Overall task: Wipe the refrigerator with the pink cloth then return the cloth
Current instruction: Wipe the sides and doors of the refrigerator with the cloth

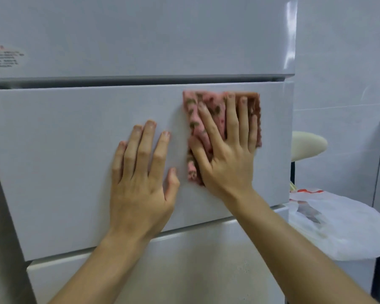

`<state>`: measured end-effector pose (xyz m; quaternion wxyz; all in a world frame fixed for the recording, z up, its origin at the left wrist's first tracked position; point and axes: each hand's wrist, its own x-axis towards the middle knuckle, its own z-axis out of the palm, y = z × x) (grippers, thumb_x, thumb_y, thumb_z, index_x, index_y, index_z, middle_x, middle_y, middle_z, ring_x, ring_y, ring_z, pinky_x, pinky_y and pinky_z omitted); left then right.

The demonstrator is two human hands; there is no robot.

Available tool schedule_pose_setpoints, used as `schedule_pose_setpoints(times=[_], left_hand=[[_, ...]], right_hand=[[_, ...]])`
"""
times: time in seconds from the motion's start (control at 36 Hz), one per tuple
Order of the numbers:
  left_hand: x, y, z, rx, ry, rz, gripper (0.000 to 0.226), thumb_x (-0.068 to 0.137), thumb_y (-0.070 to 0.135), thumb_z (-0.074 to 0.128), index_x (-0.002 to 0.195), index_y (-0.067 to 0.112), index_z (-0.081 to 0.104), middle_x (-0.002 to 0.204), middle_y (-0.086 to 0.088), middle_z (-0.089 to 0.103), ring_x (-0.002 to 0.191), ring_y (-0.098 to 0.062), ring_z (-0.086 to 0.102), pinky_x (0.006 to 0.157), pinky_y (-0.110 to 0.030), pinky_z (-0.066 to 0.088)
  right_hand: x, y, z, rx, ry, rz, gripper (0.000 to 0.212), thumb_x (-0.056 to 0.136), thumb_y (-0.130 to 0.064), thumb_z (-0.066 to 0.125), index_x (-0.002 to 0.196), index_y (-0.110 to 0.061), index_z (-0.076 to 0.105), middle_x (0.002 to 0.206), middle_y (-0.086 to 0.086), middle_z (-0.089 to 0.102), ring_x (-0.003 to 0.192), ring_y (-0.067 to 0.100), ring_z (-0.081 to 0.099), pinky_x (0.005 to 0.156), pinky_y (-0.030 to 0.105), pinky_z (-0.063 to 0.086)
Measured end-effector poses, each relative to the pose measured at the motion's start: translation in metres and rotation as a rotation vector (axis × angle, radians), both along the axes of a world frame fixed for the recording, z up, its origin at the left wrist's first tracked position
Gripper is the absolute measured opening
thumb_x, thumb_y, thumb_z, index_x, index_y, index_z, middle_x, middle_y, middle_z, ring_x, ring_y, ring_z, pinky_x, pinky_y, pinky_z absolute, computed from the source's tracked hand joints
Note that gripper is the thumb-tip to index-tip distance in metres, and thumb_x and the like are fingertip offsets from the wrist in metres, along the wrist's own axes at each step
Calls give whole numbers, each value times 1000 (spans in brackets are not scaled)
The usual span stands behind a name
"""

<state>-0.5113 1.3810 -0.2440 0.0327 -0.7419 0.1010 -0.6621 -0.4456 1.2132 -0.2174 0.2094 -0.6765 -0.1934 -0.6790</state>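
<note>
right hand (pixel 226 154), fingers spread, presses pink cloth (pixel 192 110) (folded, perhaps) on refrigerator (pixel 53 154); left hand (pixel 140 178) fingers flat.

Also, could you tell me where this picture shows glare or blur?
Head view: glare streaks the refrigerator along its upper right corner; the pink cloth is smeared at its right edge; the red label at far left is too soft to read.

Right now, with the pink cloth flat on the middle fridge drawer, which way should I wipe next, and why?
Probably slide the right hand and pink cloth down the middle drawer: the cloth sits near its top right corner, and the left hand lies flat beside it, blocking a leftward sweep.
</note>
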Motion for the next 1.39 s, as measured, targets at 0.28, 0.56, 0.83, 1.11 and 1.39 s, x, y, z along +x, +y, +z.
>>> schedule_pose_setpoints(times=[0.28,0.56,0.83,1.11,1.39], left_hand=[[-2,20,1,-3,-42,30,57,106,29,47,160,14,42,171,-13,31,159,-33,25,130,-54,16],[-10,48,-10,-62,-35,70,60,106,29,47,163,17,36,173,-12,24,161,-32,20,129,-57,14],[-22,91,7,-110,-73,89,50,106,28,45,154,14,44,170,-13,30,158,-35,25,127,-59,14],[-19,98,7,-118,-71,71,56,104,27,50,158,13,41,171,-14,28,160,-34,21,129,-59,13],[-26,101,4,-99,-19,74,60,105,29,48,162,13,38,173,-14,24,162,-33,16,130,-59,11]], right_hand=[[-2,17,-6,126,3,106,50,110,-24,45,158,-10,45,168,18,33,159,35,24,131,55,17],[-21,40,-114,-57,116,78,59,109,-37,44,164,-25,28,173,12,20,163,30,13,131,52,13],[-28,86,17,9,-13,30,57,105,-48,52,158,-29,47,170,16,30,160,35,22,129,55,17],[-31,100,16,68,6,28,54,112,-40,38,162,-20,40,171,14,28,161,33,20,130,55,17],[-40,98,-114,-150,105,61,59,108,-30,42,165,-20,29,175,9,14,162,32,16,131,53,12]])
